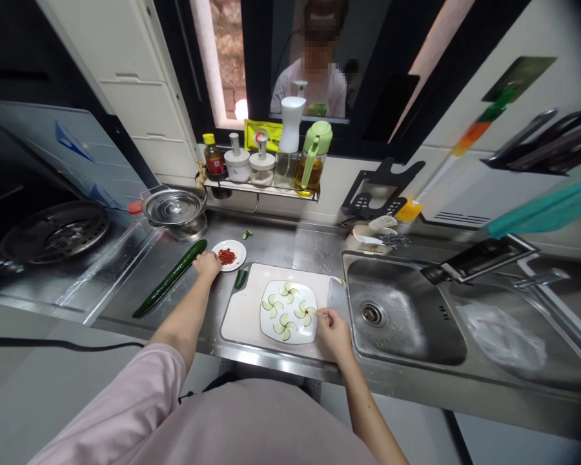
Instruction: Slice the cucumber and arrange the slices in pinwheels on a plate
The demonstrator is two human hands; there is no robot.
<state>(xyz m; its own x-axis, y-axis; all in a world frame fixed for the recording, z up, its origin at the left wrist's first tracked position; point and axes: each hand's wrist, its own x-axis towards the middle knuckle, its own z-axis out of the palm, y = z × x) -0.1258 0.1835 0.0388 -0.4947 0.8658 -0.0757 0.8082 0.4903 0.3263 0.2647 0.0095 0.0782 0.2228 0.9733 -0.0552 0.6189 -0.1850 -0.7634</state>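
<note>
My left hand [206,264] reaches forward, fingers curled at the rim of a small white dish of chopped red chilli [229,256]. A long whole cucumber [170,278] lies just left of it on the steel counter. My right hand [333,329] pinches a thin green cucumber slice at the right edge of a square white plate [289,311]. On that plate, cucumber slices are laid in pinwheel shapes. The plate rests on a white cutting board [244,310]. A short cucumber end [241,278] lies at the board's top left corner.
A steel sink [401,310] is right of the board, with a knife blade [337,297] between them. A lidded pot [174,210] and a stove [53,236] stand at the left. A rack of condiment bottles [266,171] lines the back wall under the window.
</note>
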